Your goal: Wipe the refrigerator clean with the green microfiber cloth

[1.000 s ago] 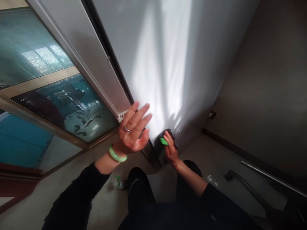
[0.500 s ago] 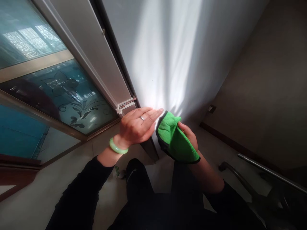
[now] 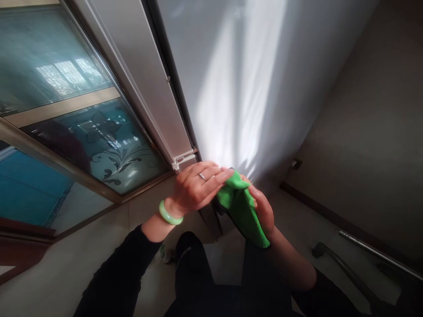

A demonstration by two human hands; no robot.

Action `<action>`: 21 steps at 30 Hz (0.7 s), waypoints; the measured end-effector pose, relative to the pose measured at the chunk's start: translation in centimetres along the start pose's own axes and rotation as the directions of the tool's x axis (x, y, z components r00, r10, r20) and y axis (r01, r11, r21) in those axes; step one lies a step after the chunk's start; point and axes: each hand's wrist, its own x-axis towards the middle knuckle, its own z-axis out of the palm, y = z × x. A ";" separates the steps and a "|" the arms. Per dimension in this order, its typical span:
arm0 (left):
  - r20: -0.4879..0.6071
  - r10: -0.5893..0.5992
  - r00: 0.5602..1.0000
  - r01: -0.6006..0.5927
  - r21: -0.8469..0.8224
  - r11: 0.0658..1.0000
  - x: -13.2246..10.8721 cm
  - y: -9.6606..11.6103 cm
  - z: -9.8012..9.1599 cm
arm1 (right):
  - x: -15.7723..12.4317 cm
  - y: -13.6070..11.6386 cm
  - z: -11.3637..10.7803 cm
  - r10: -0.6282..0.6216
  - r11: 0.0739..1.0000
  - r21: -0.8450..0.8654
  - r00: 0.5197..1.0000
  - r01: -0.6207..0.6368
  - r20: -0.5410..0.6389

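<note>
A green cloth (image 3: 245,211) with a dark edging hangs folded between my hands, close to the pale side panel (image 3: 228,110) of a tall appliance that looks like a fridge. My right hand (image 3: 262,207) grips the cloth from the right, its fingers partly behind the folds. From the left, my left hand (image 3: 200,185) has its fingers closed over the cloth's upper left edge; the thumb is hidden. It wears a ring and a light green bangle (image 3: 169,213).
A glass door (image 3: 99,132) with a flower pattern stands at the left, beside the appliance's door edge (image 3: 145,79). A dark wall (image 3: 360,123) with a socket (image 3: 296,164) lies to the right. At lower right are a metal bar (image 3: 380,253) and a curved dark armrest-like part (image 3: 343,268).
My left fingers have come over the cloth's upper edge. The cloth is now more bunched, and my right hand has turned more upright. The view has shifted slightly.
</note>
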 end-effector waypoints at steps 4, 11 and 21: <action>-0.024 -0.013 1.000 0.012 -0.063 0.998 -0.3 -0.1 0.0 | 0.5 -0.4 0.1 -0.006 1.000 -0.001 1.000 0.006 0.006; -0.054 -0.022 0.998 0.014 -0.151 0.988 -0.7 -0.3 -0.2 | 2.0 -1.6 -1.8 0.098 0.949 -0.310 0.987 -0.055 0.124; -0.098 -0.071 0.993 0.082 0.114 0.990 -1.1 -0.2 1.1 | 2.8 -3.3 -1.7 -0.240 0.941 -0.218 0.965 0.258 0.107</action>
